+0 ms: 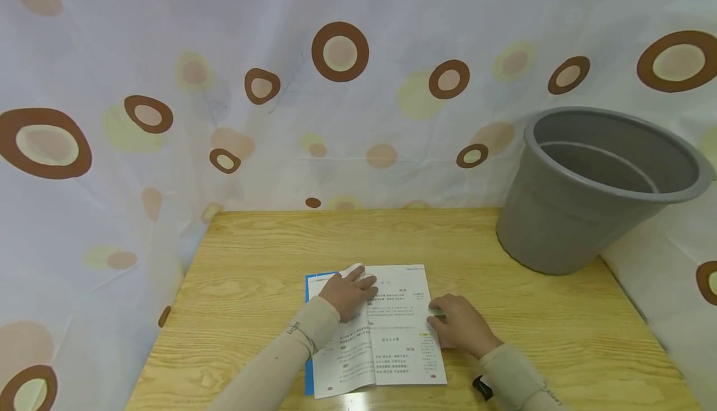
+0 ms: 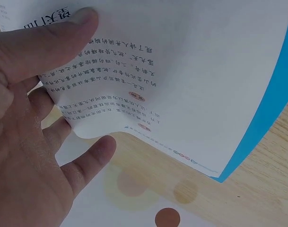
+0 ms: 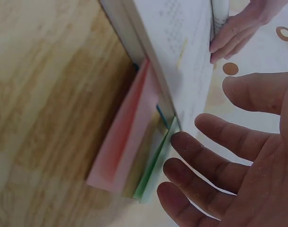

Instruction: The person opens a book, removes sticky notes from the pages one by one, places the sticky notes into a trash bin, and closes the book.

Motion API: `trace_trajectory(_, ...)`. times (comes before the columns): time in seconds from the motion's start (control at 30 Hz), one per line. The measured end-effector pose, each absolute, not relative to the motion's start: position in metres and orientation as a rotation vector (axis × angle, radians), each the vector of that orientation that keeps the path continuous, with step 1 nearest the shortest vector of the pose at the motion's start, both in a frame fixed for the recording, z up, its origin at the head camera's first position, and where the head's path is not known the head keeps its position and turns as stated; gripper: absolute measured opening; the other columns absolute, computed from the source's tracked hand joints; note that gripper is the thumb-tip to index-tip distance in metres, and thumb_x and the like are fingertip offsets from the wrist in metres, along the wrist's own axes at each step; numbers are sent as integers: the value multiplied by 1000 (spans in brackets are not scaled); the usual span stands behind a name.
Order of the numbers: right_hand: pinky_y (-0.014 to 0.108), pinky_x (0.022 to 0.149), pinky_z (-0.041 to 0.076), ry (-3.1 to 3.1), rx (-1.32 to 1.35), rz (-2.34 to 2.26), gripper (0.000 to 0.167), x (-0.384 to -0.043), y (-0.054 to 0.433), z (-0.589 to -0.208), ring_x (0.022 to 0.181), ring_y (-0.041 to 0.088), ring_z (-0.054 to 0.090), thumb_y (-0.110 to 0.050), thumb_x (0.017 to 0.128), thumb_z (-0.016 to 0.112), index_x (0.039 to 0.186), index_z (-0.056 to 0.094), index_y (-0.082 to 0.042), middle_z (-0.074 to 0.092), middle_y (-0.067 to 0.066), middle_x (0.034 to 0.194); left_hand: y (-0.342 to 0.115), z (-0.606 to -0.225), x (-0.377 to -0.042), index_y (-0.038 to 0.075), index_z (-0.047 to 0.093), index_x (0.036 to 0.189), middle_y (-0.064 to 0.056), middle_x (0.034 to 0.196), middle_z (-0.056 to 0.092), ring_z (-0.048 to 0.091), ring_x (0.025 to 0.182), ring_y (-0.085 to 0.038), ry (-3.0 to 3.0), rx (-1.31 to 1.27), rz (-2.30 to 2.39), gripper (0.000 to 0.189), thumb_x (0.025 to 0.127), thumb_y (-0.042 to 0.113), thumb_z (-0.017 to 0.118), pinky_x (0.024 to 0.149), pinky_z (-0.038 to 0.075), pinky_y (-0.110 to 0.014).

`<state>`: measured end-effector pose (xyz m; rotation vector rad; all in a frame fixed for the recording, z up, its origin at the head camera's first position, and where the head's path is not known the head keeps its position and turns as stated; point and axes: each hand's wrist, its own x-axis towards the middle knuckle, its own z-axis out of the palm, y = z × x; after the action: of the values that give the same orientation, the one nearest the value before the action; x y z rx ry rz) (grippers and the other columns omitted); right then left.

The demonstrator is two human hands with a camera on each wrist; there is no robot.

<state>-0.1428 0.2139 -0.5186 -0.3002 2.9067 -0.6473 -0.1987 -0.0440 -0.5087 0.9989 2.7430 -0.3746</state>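
Head: I see the book [image 1: 392, 342] open on the counter [image 1: 269, 243], my left hand [image 1: 348, 296] spread across it, my right hand [image 1: 462, 327] at its edge.
Left wrist: fingers [image 2: 89, 161] apart, thumb [image 2: 54, 42] over a page [image 2: 196, 85].
Right wrist: hand loosely spread beside green tab [image 3: 152, 177].

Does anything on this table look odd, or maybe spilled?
The pink slip and green slip look slightly odd: they stick out past the edge of the open book, near the right hand. No spill shows.

We see white, creased sheeting [image 1: 269, 18] with brown, peach and yellow rounded spots [image 1: 340, 52] on 3 sides of a light-brown, wood-grained table [image 1: 252, 249].
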Motion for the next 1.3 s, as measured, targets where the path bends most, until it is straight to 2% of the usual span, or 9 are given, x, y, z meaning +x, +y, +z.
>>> trace_trajectory(0.5, 52, 101, 51, 2895, -146, -674, 37, -137, 206, -535, 115, 34, 64, -22, 90, 68, 120, 66, 1, 67, 17, 121, -44, -509, -199, 37, 43, 148, 15, 161, 35, 28, 153, -16, 2751, 1008, -421, 59, 96, 23, 65, 109, 49, -45)
trace_trajectory(0.8, 48, 96, 53, 2886, -150, -737, 41, -138, 206, -534, 106, 27, 65, -21, 90, 69, 124, 64, 2, 68, 15, 117, -44, -509, -200, 37, 44, 148, 15, 161, 35, 28, 153, -16, 2750, 1005, -406, 58, 96, 23, 65, 110, 48, -46)
trace_trajectory(1.07, 36, 82, 53, 2652, 3, -1177, 44, -147, 217, -528, 91, 14, 60, -16, 97, 61, 136, 54, 2, 68, 8, 106, -43, -509, -200, 37, 42, 149, 15, 161, 34, 28, 153, -16, 2745, 1004, -425, 60, 95, 24, 66, 110, 48, -45)
trace_trajectory(1.2, 34, 75, 56, 2453, 75, -1430, 43, -148, 220, -521, 85, 17, 64, -16, 102, 51, 142, 49, -1, 68, 9, 98, -43, -509, -200, 37, 41, 150, 15, 162, 33, 26, 154, -16, 2732, 994, -417, 61, 96, 25, 65, 111, 47, -46)
trace_trajectory(1.3, 33, 69, 56, 2366, 45, -1526, 38, -147, 218, -515, 79, 18, 63, -13, 104, 46, 139, 50, 1, 67, 11, 92, -42, -510, -202, 37, 41, 150, 15, 161, 33, 26, 154, -16, 2730, 1005, -434, 60, 96, 25, 65, 110, 48, -46)
